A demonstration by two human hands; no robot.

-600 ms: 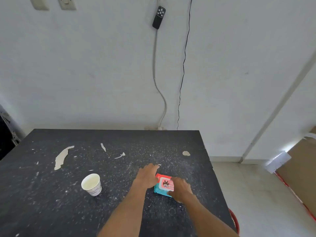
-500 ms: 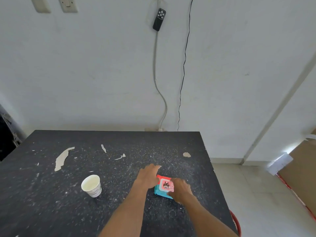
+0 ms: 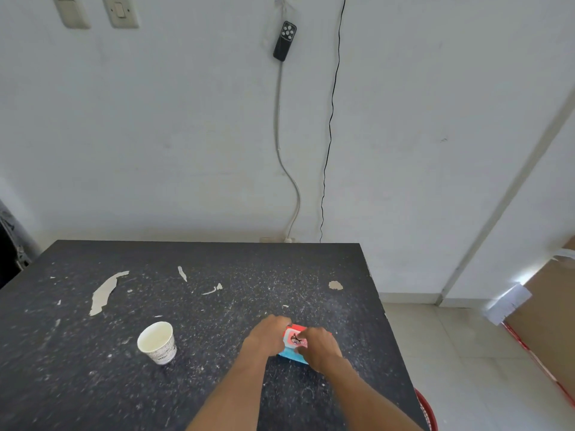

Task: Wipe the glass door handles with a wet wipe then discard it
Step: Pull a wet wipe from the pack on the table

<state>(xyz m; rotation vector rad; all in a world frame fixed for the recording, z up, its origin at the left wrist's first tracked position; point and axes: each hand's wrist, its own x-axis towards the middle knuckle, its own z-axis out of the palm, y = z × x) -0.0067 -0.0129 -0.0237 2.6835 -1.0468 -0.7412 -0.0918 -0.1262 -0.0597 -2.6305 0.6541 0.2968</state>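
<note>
Wipe pack lies held: left grip curled round its edge, right grip pinching its top.

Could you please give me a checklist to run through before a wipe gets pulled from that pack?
1. Wipe pack lies flat on the table: ok.
2. Left hand holds the pack's left side: ok.
3. Right hand grip on the flap: cannot tell, its fingers cover it.
4. A wipe showing at the opening: not ok, none seen.
5. Paper cup stands apart from both arms: ok.
</note>
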